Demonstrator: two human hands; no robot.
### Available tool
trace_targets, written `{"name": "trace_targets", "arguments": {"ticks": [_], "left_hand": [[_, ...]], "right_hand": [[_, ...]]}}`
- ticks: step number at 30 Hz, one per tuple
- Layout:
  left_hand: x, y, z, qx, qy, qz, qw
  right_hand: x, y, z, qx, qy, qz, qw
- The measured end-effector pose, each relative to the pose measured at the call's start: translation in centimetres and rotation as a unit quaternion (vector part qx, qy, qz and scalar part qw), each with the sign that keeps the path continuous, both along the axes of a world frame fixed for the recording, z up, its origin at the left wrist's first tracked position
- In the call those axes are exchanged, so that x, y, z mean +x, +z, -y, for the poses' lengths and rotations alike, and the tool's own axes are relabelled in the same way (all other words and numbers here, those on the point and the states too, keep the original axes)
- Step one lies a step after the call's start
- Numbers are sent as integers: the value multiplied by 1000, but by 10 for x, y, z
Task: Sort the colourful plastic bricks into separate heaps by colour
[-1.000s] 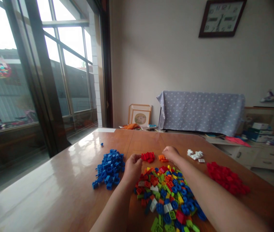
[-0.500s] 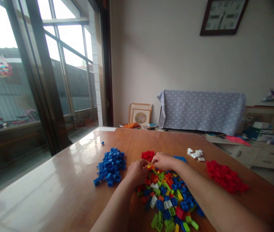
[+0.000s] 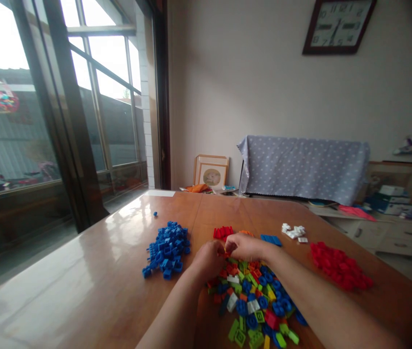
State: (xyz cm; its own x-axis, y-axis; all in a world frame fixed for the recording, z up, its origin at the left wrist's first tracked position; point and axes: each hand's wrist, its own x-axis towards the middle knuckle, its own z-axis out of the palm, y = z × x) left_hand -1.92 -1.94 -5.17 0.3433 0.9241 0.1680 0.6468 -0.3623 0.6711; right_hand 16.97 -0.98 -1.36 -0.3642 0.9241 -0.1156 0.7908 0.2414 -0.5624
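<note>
My left hand (image 3: 210,258) and my right hand (image 3: 245,246) come together at the far edge of a mixed pile of toy building bricks (image 3: 252,295). The fingers of both are curled, with the fingertips almost meeting. A bit of orange shows by them, but what either hand holds is too small and hidden to tell. Just beyond the hands lies a row of red bricks (image 3: 223,233). Orange bricks (image 3: 246,232) peek out behind my right hand, and a row of blue bricks (image 3: 270,240) lies to its right.
A heap of blue bricks (image 3: 168,249) is on the left of the wooden table (image 3: 93,286), with one stray blue brick (image 3: 155,214) behind it. White bricks (image 3: 293,231) and a red heap (image 3: 340,266) sit on the right. Glass doors (image 3: 107,106) flank the table's left side.
My right hand has drawn slightly nearer and lower, uncovering the orange bricks and more of the blue row. My left hand has shifted a little right, and the fingertips are closer together.
</note>
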Motion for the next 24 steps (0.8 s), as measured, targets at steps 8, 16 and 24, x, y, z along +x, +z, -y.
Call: {"name": "trace_targets", "arguments": {"ticks": [8, 16, 24], "left_hand": [[0, 1, -7, -94, 33, 134, 986], [1, 9, -4, -153, 20, 199, 968], [1, 11, -3, -151, 40, 191, 969]], "right_hand": [[-1, 4, 2, -19, -6, -82, 996], [-5, 11, 9, -5, 0, -124, 992], [-2, 7, 12, -3, -7, -113, 994]]}}
